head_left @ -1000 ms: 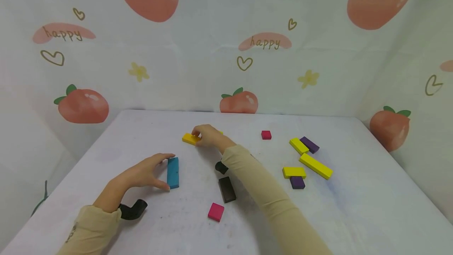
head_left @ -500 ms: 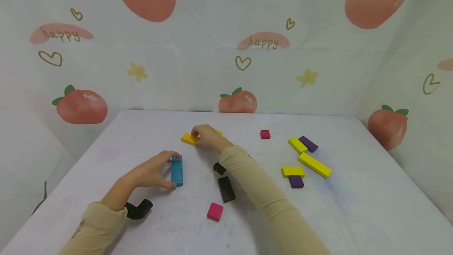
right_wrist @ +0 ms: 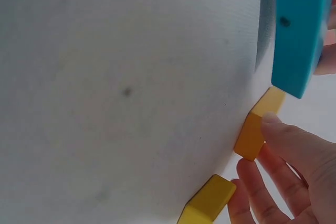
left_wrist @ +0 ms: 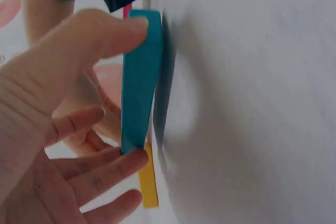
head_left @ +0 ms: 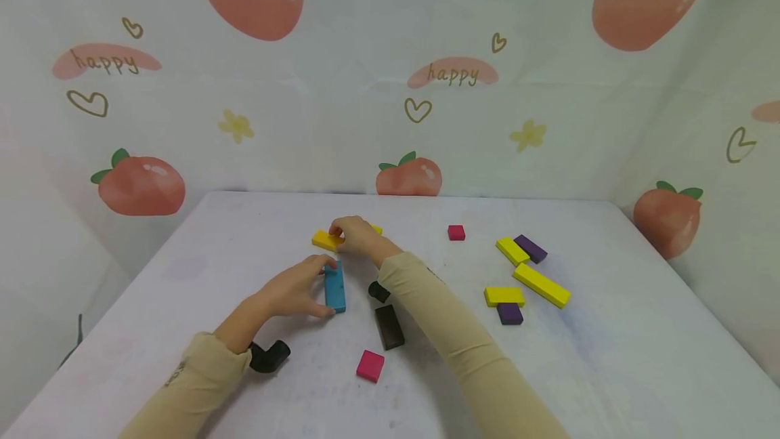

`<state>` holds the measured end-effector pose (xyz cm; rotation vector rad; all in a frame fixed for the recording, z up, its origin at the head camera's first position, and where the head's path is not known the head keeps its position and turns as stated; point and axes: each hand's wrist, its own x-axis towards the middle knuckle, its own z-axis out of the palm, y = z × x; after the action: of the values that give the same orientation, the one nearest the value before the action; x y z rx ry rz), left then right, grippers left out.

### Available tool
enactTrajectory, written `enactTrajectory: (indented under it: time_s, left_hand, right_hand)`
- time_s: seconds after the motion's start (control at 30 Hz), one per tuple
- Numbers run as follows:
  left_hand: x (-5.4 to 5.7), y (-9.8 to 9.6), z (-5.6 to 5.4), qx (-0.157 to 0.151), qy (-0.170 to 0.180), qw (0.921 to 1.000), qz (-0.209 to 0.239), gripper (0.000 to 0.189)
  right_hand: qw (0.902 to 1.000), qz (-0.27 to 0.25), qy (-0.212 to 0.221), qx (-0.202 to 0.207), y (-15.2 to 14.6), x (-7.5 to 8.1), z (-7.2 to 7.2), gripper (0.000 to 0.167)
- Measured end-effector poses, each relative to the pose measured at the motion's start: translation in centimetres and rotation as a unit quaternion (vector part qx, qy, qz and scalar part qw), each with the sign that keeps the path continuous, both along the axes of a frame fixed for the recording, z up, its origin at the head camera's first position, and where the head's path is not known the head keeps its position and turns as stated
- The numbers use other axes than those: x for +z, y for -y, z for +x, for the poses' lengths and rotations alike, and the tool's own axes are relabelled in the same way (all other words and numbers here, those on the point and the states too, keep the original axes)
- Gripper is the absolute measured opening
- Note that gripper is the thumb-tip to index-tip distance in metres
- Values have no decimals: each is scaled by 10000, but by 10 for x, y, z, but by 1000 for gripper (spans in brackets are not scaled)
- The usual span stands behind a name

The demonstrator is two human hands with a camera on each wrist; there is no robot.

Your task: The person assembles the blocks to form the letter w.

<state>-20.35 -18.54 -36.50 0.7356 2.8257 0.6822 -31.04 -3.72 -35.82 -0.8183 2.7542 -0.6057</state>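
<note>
In the head view, my left hand [head_left: 298, 290] grips a blue rectangular block [head_left: 335, 286] by its two ends. The left wrist view has the thumb on one end of this blue block [left_wrist: 140, 77] and fingers at the other; a narrow shadow runs beside it. Farther back, my right hand [head_left: 359, 234] pinches an orange-yellow block [head_left: 325, 240] between thumb and fingers. The right wrist view shows the thumb on this orange-yellow block [right_wrist: 257, 127], with the blue block [right_wrist: 299, 30] close by. Another yellow block [head_left: 378, 230] is partly hidden behind the right hand.
Nearer lie a black block [head_left: 390, 327] and a pinkish-red block [head_left: 370, 366]. A red block [head_left: 456, 232] sits at the back. Several yellow blocks [head_left: 542, 284] and purple blocks [head_left: 510, 314] lie on the right. A patterned cloth [head_left: 341, 87] hangs behind the white table [head_left: 609, 371].
My left hand has moved right and slightly away from me, carrying the blue block closer to the orange-yellow block. The right hand has stayed in place on its block.
</note>
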Motion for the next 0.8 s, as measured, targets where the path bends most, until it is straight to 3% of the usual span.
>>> enactTrajectory:
  time_s: [0.33, 0.63, 0.8]
  left_hand:
    - [1, -15, 3, 291, 191, 9993, -112, 68]
    - [2, -15, 7, 431, 79, 9988, -208, 79]
    - [4, -13, 11, 560, -71, 9981, -234, 72]
  right_hand:
    - [10000, 23, -10, 54, 0, -1, -1, 34]
    - [9999, 45, -15, 120, -1, 1, 0, 36]
    - [10000, 51, 9, 25, 1, -3, -1, 37]
